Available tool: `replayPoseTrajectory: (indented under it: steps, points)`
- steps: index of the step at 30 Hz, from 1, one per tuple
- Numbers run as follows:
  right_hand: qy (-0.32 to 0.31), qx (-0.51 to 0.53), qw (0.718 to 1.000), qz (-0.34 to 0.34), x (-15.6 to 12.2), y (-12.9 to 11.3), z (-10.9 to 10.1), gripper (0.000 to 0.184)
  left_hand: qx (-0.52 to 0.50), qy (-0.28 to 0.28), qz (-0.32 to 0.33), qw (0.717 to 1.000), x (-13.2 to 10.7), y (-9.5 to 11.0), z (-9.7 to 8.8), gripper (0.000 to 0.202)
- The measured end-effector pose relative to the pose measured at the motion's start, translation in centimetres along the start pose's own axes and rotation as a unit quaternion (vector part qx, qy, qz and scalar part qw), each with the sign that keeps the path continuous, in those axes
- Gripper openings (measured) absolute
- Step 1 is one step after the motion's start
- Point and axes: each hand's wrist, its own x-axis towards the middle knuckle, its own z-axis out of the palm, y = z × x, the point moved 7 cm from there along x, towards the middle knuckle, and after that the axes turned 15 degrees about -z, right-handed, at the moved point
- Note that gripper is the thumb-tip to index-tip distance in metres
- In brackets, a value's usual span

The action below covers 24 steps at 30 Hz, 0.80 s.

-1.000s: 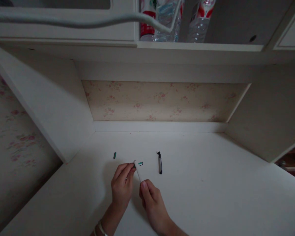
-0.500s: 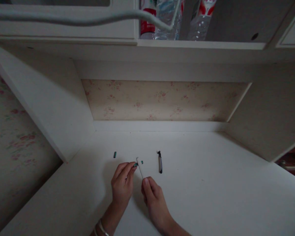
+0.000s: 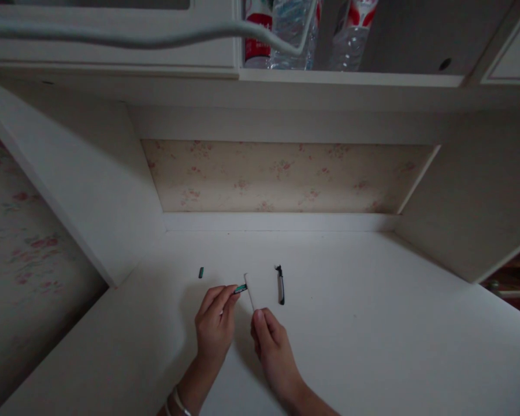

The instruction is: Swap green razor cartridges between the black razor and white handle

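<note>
My left hand (image 3: 214, 326) pinches a small green battery (image 3: 240, 288) at its fingertips, holding its end against the top of a slim white device (image 3: 250, 292). My right hand (image 3: 272, 346) grips the lower end of that white device and holds it tilted above the white desk (image 3: 372, 323). A second small green battery (image 3: 201, 273) lies on the desk to the left of my hands. A narrow black piece (image 3: 281, 285) lies on the desk just right of the white device.
White side panels (image 3: 91, 190) wall in the desk left and right, with floral wallpaper (image 3: 281, 176) at the back. A shelf overhead holds plastic bottles (image 3: 294, 34), and a pale cable (image 3: 112, 37) runs across the top. A bracelet (image 3: 177, 401) sits on my left wrist.
The white device has shifted slightly up and right in my right hand. The green battery in my left fingers now sits against the device's top; a green piece beside it no longer shows.
</note>
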Motion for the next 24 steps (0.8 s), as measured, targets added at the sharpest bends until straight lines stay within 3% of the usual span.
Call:
replayPoseTrajectory:
  steps: [4, 9, 14, 19, 24]
  points:
    - [-0.039, -0.014, 0.999, -0.015, -0.09, -0.05, 0.49, 0.044, 0.001, 0.006, -0.002, 1.0, 0.0, 0.2, -0.09, 0.014]
    - [0.014, -0.007, 1.0, -0.001, 0.14, 0.47, -0.47, 0.044, -0.002, 0.002, -0.004, 1.0, 0.15, 0.34, 0.0, 0.014]
    - [-0.044, -0.013, 0.999, -0.013, -0.09, 0.05, 0.43, 0.044, -0.002, 0.007, -0.012, 1.0, 0.2, 0.13, -0.08, 0.014]
    - [0.004, -0.015, 1.0, -0.003, 0.22, -0.01, -0.4, 0.044, -0.012, 0.011, -0.026, 1.0, 0.22, 0.1, -0.24, 0.013]
    - [-0.046, -0.022, 0.999, -0.011, -0.07, -0.08, 0.34, 0.044, -0.011, 0.012, -0.02, 1.0, 0.27, 0.2, -0.28, 0.013]
